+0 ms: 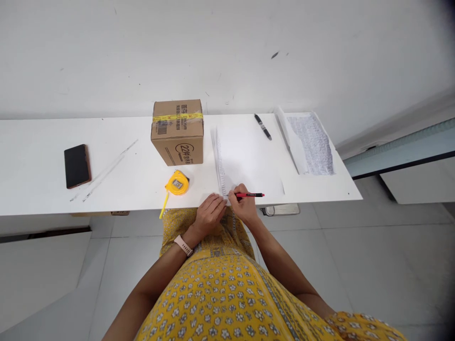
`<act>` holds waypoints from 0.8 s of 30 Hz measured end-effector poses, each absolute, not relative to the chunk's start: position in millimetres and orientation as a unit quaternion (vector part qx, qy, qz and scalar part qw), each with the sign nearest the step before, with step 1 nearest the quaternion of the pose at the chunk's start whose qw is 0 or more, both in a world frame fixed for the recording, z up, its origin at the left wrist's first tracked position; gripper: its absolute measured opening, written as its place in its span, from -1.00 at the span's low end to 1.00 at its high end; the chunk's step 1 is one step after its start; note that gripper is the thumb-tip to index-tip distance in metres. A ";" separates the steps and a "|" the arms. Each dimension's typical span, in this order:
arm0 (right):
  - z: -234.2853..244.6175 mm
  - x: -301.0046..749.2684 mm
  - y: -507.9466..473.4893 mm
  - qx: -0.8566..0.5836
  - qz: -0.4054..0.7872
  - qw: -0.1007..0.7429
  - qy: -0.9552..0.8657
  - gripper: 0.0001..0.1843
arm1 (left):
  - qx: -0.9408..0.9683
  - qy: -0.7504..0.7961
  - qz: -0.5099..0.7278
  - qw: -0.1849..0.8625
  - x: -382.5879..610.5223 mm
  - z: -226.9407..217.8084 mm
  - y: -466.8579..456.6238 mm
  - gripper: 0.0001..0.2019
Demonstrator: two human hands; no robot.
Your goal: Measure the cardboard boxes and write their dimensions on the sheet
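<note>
red pen (250,194) is pinched in right hand (243,204), long axis pointing right, tip at near-left corner of notebook (245,158), while left hand (209,214) is pressed flat just beside it.

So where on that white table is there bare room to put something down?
The table is bare left of the phone, and between the phone and the box, apart from faint marks. It is crowded around the tape measure, notebook, both hands and the papers.

On the white table (42,199) — a cardboard box (177,131), yellow tape measure (177,183), black phone (76,166), black pen (263,127).
</note>
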State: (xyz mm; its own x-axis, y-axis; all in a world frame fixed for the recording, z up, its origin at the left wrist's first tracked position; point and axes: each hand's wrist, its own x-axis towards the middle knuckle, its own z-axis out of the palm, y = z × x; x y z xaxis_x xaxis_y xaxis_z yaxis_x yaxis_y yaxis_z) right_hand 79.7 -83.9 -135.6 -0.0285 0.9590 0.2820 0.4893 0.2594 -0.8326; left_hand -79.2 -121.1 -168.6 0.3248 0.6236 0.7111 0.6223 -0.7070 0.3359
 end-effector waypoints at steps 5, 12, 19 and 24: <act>-133.5 76.5 -85.8 -0.558 0.283 0.431 -0.651 -0.76 | 0.810 0.405 0.419 0.069 -81.1 -173.0 -121.0 -0.76; -121.8 94.8 -71.4 -0.601 0.259 0.481 -0.583 -0.80 | 0.788 0.437 0.410 0.141 -78.8 -157.3 -125.4 -0.78; -122.9 149.0 -22.6 -0.610 0.036 0.292 -0.736 -0.63 | 0.690 0.555 0.464 -0.037 -128.1 -100.3 -124.8 -0.82; -137.1 148.6 -10.7 -0.614 -0.025 0.222 -0.757 -0.44 | 0.622 0.688 0.374 -0.016 -170.6 -105.7 -107.5 -0.45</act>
